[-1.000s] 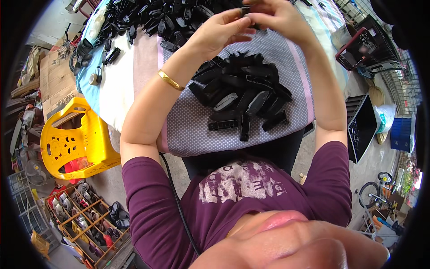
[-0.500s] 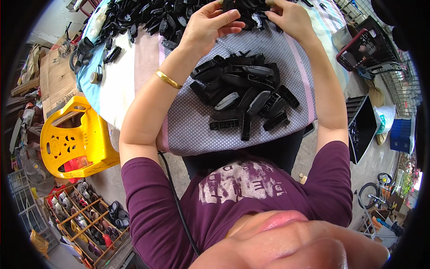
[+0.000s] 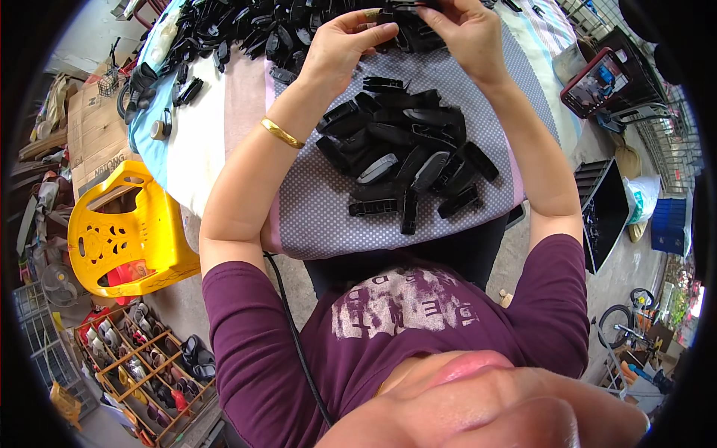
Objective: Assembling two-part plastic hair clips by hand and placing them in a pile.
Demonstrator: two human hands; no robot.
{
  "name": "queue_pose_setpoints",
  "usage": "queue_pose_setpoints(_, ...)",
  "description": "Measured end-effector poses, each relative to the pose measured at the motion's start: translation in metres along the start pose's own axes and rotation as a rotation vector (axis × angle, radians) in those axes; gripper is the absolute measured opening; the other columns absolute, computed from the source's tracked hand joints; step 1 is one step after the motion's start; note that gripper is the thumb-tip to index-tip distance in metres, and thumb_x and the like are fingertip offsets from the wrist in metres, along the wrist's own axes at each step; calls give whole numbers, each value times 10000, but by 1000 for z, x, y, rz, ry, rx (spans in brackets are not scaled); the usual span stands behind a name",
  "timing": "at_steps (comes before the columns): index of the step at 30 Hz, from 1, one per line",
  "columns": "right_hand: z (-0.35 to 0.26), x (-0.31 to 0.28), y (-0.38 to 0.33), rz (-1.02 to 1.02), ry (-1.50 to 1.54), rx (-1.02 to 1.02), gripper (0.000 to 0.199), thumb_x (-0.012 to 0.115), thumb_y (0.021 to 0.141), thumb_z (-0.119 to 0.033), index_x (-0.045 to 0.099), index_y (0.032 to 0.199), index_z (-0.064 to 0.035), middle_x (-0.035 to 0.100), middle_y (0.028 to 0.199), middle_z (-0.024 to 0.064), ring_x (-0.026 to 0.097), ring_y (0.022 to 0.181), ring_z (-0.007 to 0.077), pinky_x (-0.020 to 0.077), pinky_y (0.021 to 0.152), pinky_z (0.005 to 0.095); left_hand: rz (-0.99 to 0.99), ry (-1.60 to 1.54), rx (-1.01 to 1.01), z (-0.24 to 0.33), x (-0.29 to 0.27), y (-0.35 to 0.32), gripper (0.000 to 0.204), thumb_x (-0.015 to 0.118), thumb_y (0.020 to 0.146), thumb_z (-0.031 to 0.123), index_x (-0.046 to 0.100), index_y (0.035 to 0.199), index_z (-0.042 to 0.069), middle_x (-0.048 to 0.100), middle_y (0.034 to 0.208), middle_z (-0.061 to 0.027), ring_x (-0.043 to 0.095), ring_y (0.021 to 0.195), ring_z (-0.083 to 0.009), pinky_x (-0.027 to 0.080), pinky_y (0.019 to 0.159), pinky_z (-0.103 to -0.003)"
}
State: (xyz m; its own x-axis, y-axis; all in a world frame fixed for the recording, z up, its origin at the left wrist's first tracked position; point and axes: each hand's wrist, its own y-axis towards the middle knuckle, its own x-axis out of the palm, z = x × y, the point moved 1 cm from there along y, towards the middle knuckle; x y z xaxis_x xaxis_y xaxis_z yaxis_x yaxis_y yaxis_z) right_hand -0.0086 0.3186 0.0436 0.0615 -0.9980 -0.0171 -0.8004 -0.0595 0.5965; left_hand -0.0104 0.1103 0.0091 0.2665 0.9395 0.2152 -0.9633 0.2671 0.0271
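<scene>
At the far side of the table, my left hand (image 3: pixel 337 51) has its thumb and fingers closed around a dark part at the picture's top edge. My right hand (image 3: pixel 476 41) pinches a small black plastic part (image 3: pixel 409 4) between thumb and fingers, close to my left fingertips. The tips of both hands are partly cut off by the edge. Between my forearms lies a smaller pile of black plastic parts (image 3: pixel 396 134), some with a grey face. Behind my hands spreads a larger heap of similar black parts (image 3: pixel 246 30).
A patterned cloth (image 3: pixel 321 224) covers the table. A roll of tape (image 3: pixel 160 127) lies near its left edge. Left of the table stands a yellow plastic chair (image 3: pixel 119 239), with a wooden shoe rack (image 3: pixel 142 373) below it. On the right are a black crate (image 3: pixel 601 216) and a phone (image 3: pixel 597 82).
My right hand has moved left, nearer to my left hand. Another black part now lies at the far end of the small pile. My left hand has barely shifted.
</scene>
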Motion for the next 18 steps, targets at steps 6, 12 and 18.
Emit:
queue_pose_setpoints(6,-27,22,-17,-162,-40,29,166,691,914,73,708,1079,56,609,1120,37,672,977,128,555,876,252,12,-102,98,15,12,-12,361,728,961,88,659,1305,2,742,974,-33,658,799,-80,494,669,-207)
queue_pose_setpoints(12,-4,14,-14,-108,105,60,381,656,929,100,602,1299,24,662,1126,73,675,1018,139,561,903,266,2,-57,181,21,11,-11,397,740,945,54,649,1327,-1,716,950,-7,612,755,-57,479,646,-203)
queue_pose_setpoints(18,-12,15,-15,-162,99,67,421,662,909,124,588,1318,55,672,1151,84,677,1065,154,548,997,295,12,28,193,28,13,-13,376,765,921,44,684,1286,4,714,928,3,601,735,-52,471,645,-196)
